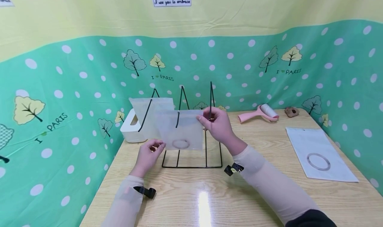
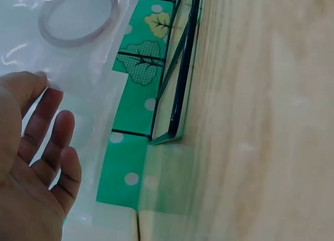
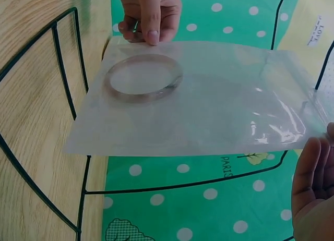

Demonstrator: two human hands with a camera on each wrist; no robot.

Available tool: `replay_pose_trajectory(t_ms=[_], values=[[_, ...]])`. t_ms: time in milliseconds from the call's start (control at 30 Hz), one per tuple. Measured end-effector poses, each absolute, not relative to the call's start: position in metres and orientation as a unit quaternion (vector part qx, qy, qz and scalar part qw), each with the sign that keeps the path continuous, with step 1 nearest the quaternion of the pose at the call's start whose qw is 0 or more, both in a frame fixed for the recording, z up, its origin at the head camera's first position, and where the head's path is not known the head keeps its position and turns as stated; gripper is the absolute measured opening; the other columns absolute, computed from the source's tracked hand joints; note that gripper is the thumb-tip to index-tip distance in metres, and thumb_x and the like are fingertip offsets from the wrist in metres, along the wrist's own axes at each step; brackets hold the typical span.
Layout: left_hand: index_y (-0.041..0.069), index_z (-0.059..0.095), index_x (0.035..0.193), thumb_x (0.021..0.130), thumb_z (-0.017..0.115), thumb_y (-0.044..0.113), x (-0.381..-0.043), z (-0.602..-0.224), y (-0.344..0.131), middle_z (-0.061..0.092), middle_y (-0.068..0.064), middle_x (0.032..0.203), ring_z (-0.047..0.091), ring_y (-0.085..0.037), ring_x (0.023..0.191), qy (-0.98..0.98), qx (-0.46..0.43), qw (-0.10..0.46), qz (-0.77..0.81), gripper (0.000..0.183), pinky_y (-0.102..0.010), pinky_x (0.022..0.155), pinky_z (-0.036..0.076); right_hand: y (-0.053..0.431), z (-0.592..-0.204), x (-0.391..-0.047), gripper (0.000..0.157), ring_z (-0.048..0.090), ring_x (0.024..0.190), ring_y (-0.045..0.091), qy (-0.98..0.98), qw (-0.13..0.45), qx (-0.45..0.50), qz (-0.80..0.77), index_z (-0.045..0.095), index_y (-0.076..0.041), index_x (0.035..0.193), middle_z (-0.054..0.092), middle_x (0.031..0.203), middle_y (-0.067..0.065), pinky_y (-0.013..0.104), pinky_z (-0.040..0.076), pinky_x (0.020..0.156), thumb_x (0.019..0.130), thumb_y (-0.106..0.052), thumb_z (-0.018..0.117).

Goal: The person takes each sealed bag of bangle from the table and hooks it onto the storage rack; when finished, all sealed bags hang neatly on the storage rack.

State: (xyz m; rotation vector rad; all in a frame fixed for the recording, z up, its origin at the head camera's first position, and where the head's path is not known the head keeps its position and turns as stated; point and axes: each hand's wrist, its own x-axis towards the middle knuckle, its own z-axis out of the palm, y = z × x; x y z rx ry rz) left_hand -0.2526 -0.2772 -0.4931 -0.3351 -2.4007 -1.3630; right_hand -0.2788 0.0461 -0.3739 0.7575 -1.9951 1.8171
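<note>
A translucent plastic bag point(image 1: 187, 129) with a ring like a bangle point(image 3: 146, 96) near its lower edge is held upright in front of the black wire rack point(image 1: 191, 167). My left hand point(image 1: 147, 156) pinches the bag's lower left corner between thumb and index finger, the other fingers loosely bent. At the upper right corner my right hand point(image 1: 220, 126) grips the bag, beside the rack's right upright. Behind it, to the left, a second whitish bag point(image 1: 143, 109) leans among the rack's left wires; its contents are hard to make out.
A white box point(image 1: 131, 135) with an oval opening stands behind the rack on the left. At the back right lie a pink lint roller point(image 1: 252, 114) and a small brown object point(image 1: 291, 112). Another bag point(image 1: 314, 142) with a ring lies flat on the table's right side.
</note>
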Motion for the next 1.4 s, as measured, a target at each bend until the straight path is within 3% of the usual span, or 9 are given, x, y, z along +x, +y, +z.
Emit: replay_pose_trajectory(t_ms=[133, 433, 1167, 1400], values=[[0.012, 0.078, 0.102, 0.098, 0.078, 0.022, -0.259, -0.491, -0.275, 0.073, 0.000, 0.094, 0.064, -0.017, 0.087, -0.856, -0.100, 0.188, -0.471, 0.011, -0.026, 0.073, 0.050, 0.047, -0.375, -0.290, 0.008, 0.060, 0.062, 0.048, -0.705, 0.172, 0.270, 0.633, 0.072, 0.004, 0.094, 0.063, 0.076, 0.008, 0.040, 0.056, 0.053, 0.095, -0.002, 0.076], [0.013, 0.080, 0.104, 0.099, 0.077, 0.029, -0.270, -0.484, -0.267, 0.075, -0.001, 0.097, 0.065, -0.019, 0.090, -0.866, -0.060, 0.184, -0.461, 0.017, -0.034, 0.079, 0.051, 0.047, -0.350, -0.285, 0.012, 0.062, 0.066, 0.050, -0.705, 0.163, 0.253, 0.642, 0.070, 0.004, 0.094, 0.063, 0.077, 0.011, 0.052, 0.059, 0.060, 0.097, -0.006, 0.076], [0.014, 0.082, 0.106, 0.097, 0.079, 0.028, -0.285, -0.475, -0.250, 0.078, -0.001, 0.098, 0.065, -0.020, 0.087, -0.846, -0.014, 0.242, -0.476, 0.017, -0.030, 0.066, 0.051, 0.047, -0.346, -0.312, 0.016, 0.062, 0.070, 0.033, -0.699, 0.134, 0.209, 0.670, 0.070, 0.005, 0.098, 0.063, 0.082, 0.011, 0.037, 0.060, 0.062, 0.097, -0.009, 0.076], [0.013, 0.081, 0.106, 0.096, 0.079, 0.028, -0.290, -0.471, -0.245, 0.078, -0.002, 0.097, 0.065, -0.020, 0.084, -0.842, -0.003, 0.243, -0.481, 0.017, -0.028, 0.065, 0.050, 0.047, -0.345, -0.315, 0.015, 0.061, 0.071, 0.022, -0.697, 0.125, 0.197, 0.678, 0.070, 0.002, 0.097, 0.063, 0.084, 0.010, 0.032, 0.059, 0.061, 0.097, -0.011, 0.077]])
